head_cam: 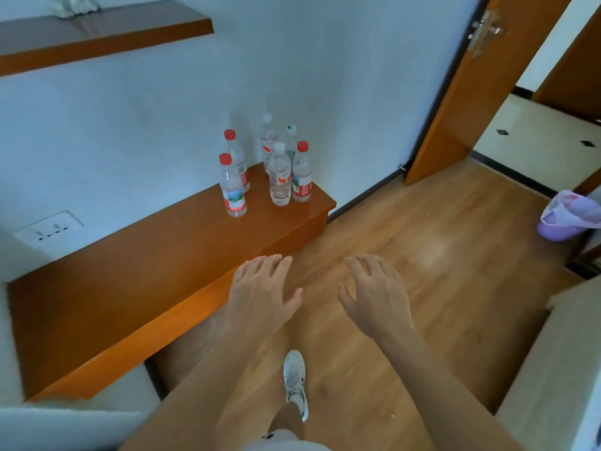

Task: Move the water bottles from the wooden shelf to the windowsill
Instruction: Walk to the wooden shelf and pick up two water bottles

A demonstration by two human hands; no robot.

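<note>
Several clear water bottles stand upright at the far right end of a low wooden shelf point(136, 288) along the white wall. Two with red caps point(232, 187) stand on the left of the group. On the right are a white-capped bottle point(279, 177), a red-capped one point(301, 174) and others behind them. My left hand point(263, 291) and my right hand point(374, 294) are stretched forward over the shelf's front edge and the floor, fingers spread, holding nothing. Both hands are well short of the bottles. No windowsill is in view.
A second wooden shelf point(107, 34) hangs high on the wall with a crumpled cloth on it. An open wooden door point(471, 92) stands at the right. A purple bin point(566, 216) with a bag sits at the far right. White furniture flanks the wood floor. My shoe point(294, 379) is below.
</note>
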